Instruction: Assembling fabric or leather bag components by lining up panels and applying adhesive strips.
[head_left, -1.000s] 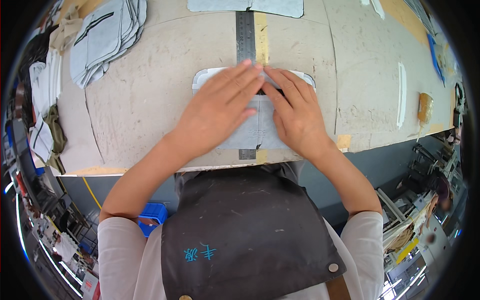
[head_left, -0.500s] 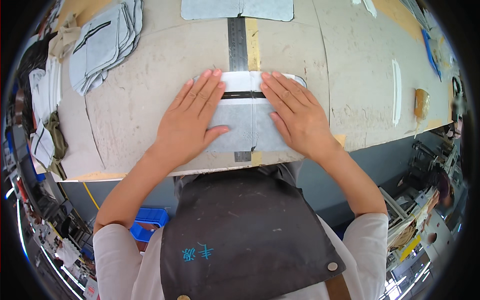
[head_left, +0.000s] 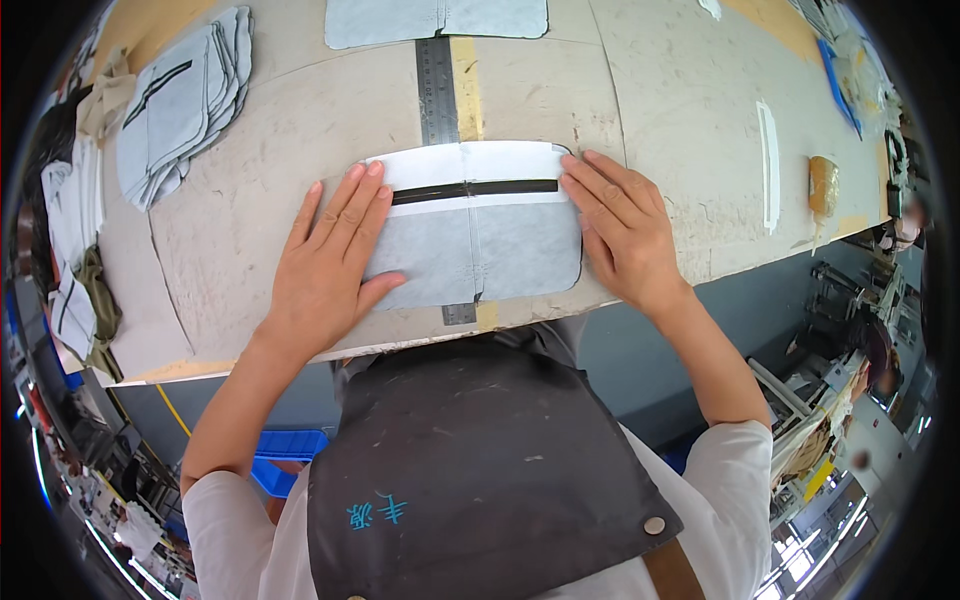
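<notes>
A pale grey-blue fabric panel [head_left: 525,245] with rounded corners lies flat near the table's front edge. Along its far side runs a white strip [head_left: 430,166], with a narrow black band [head_left: 475,190] just below. My left hand [head_left: 330,255] rests flat on the panel's left side, fingers stretched out and slightly apart. At the right edge, my right hand [head_left: 625,225] touches the panel with its fingertips, fingers extended. Neither hand grips anything. Beneath the panel pass a steel ruler [head_left: 437,95] and a strip of yellow tape [head_left: 467,90], showing beyond its far and near edges.
Another similar panel [head_left: 400,20] lies at the far side. A stack of panels [head_left: 190,110] sits at the far left, beside bundled cloth [head_left: 75,200]. To the right are a white strip [head_left: 768,165], an amber-coloured object [head_left: 823,188] and a blue tool [head_left: 838,88].
Both hands have slid outward over the panel, the right one farther, to its edge, uncovering more of the white strip and black band. The panel keeps its place on the ruler; the view has shifted.
</notes>
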